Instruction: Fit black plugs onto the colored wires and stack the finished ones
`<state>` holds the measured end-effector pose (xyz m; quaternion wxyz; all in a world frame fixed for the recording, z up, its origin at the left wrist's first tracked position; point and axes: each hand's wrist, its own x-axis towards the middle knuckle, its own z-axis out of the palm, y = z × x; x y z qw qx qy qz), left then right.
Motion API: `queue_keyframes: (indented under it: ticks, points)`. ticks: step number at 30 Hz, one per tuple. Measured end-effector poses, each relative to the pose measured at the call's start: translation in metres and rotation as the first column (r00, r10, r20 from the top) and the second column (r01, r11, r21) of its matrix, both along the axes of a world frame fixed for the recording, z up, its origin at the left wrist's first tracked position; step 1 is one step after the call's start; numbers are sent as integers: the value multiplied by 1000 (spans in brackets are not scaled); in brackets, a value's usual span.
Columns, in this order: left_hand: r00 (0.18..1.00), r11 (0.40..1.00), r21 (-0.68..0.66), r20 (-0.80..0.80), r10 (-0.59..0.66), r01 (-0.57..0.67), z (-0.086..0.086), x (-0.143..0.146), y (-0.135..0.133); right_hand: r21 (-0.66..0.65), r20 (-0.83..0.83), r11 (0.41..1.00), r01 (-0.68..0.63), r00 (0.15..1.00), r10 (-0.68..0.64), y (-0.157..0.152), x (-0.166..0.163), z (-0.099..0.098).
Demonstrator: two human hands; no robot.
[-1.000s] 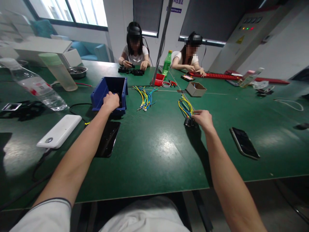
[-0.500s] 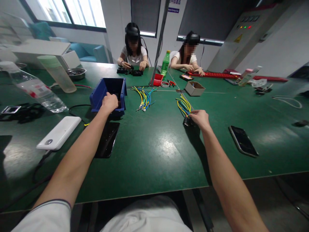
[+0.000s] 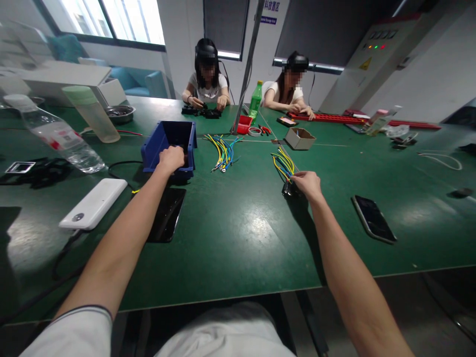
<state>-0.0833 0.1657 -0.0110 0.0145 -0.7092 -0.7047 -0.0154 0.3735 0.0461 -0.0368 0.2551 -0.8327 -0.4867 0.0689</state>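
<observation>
My left hand [image 3: 172, 159] reaches over the front lip of a blue plastic parts bin [image 3: 149, 151]. Its fingers dip inside, so I cannot see what they touch. On the right, my right hand [image 3: 308, 184] has its fingers pinched together at the near end of a bundle of yellow, green and blue wires [image 3: 284, 163], which carries black pieces [image 3: 287, 189] at that end. Between the hands, farther back, lies a second spread of coloured wires [image 3: 223, 153] with metal ring terminals at their near ends.
A dark tablet [image 3: 169, 218] lies under my left forearm, near a white power bank [image 3: 94, 203] and a tilted water bottle [image 3: 63, 141]. A phone [image 3: 373, 218] rests at right. Behind stand a small cardboard box [image 3: 300, 140] and a metal pole [image 3: 247, 69]. Two people work across the table.
The camera view has shifted slightly. Both hands stay at the same places, the left in the bin and the right at the wire bundle.
</observation>
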Motion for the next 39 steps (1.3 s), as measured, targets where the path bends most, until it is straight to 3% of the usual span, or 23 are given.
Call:
queue_keyframes:
  ticks: [20, 39]
  points:
    - [999, 1000, -1, 38, 9, -9, -1, -1, 1, -65, 211, 998, -6, 977, 20, 6, -16, -12]
    - [1000, 1000, 6, 29, -1, 1, 2, 1, -3, 88, 149, 996, -13, 989, -1, 6, -25, -13]
